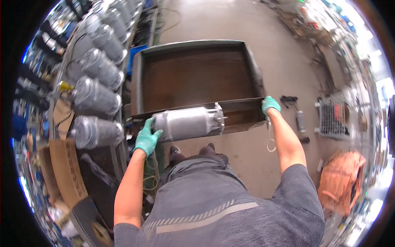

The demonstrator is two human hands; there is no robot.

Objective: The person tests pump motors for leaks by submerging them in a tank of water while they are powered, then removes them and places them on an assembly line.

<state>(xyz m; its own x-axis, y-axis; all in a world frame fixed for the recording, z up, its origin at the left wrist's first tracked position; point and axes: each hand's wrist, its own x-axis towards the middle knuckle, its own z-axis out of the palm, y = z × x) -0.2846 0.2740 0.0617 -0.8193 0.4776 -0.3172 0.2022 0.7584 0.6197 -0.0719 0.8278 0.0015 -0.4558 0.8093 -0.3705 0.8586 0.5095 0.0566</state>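
Observation:
A silver metal cylinder (187,123) lies on its side across the near rim of a large dark water tank (138,82). A flanged end with short rods points right. My left hand (147,139), in a green glove, grips the cylinder's left end, its thumb against the near side and its fingers over the far side. At the tank's near right corner, my right hand (270,105), also gloved in green, is closed. What lies inside its fingers is hidden. Below that hand hangs a thin pale cord (270,142), looped at the bottom.
To my left, several similar plastic-wrapped cylinders (98,96) stand in a row along a conveyor. A cardboard box (68,173) sits nearer me. On the right are a wire crate (331,119), an orange sack (341,181) and a black cable (289,99) on the floor.

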